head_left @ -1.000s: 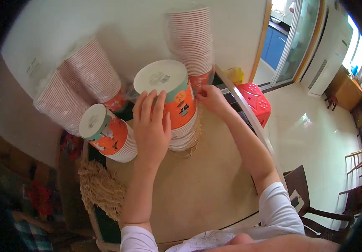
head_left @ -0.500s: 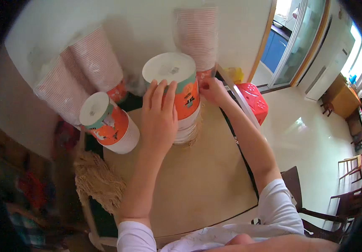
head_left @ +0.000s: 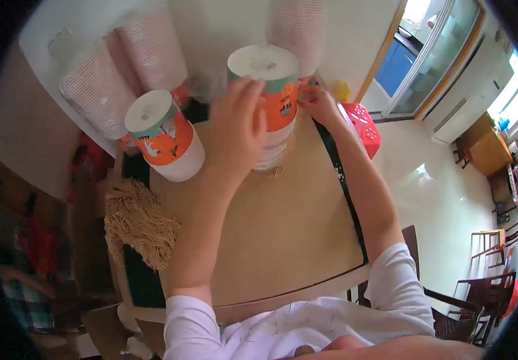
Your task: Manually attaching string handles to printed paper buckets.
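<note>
Your left hand, blurred, has its fingers loosely extended at the front left of the tall cup stack. Your right hand has its fingers bent close together at the stack's right side; I cannot tell whether they pinch anything. That stack stands on the table, right of a shorter cup stack and beige strands.

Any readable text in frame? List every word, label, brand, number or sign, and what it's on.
None legible.
Larger paper-cup stack: dark print on orange band, too small to read; mark on white base, too blurred.
Smaller paper-cup stack: print on orange band, too small; mark on base, too blurred.
White shirt: thin dark marks, nothing readable.
</note>
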`<state>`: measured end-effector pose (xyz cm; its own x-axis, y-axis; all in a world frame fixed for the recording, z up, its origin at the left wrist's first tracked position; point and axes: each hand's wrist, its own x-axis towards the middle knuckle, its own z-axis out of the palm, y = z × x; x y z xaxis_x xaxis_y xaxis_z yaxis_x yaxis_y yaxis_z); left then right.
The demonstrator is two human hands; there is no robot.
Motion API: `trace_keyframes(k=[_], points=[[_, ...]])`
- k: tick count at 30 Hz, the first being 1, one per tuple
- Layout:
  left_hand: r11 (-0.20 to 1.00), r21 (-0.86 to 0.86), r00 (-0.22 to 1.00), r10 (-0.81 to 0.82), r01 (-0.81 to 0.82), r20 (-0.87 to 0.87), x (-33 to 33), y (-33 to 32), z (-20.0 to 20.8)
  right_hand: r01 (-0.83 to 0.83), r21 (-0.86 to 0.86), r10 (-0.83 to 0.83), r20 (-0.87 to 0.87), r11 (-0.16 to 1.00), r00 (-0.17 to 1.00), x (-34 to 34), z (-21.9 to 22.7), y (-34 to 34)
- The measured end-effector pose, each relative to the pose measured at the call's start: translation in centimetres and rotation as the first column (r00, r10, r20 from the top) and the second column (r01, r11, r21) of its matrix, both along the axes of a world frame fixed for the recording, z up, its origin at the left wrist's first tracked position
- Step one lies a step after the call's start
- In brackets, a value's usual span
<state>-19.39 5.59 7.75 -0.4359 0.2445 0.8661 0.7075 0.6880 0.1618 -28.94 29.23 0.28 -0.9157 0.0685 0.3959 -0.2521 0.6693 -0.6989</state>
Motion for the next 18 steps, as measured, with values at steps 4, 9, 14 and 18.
trace_keyframes(k=[4,9,14,18], points=[[0.77,0.567,0.937,-0.112,0.293,-0.332,9.1,-6.1,0.8,0.111,-0.262,-0.156,-0.155,0.959,0.976,5.7,-6.0,0.6],[0.772,0.634,0.801,0.362,0.029,-0.477,20.6,-13.8,0.7,0.217,-0.357,-0.212,0.052,0.909,0.976,15.3,-16.2,-4.0],[0.775,0.63,0.85,0.293,0.057,-0.437,23.8,-13.1,-0.8,0.264,-0.173,-0.26,0.044,0.949,0.965,19.0,-17.3,-3.7],[0.791,0.61,0.849,0.29,0.046,-0.441,26.6,-13.4,0.6,0.213,-0.141,-0.224,-0.072,0.967,0.972,18.3,-17.7,-5.3]])
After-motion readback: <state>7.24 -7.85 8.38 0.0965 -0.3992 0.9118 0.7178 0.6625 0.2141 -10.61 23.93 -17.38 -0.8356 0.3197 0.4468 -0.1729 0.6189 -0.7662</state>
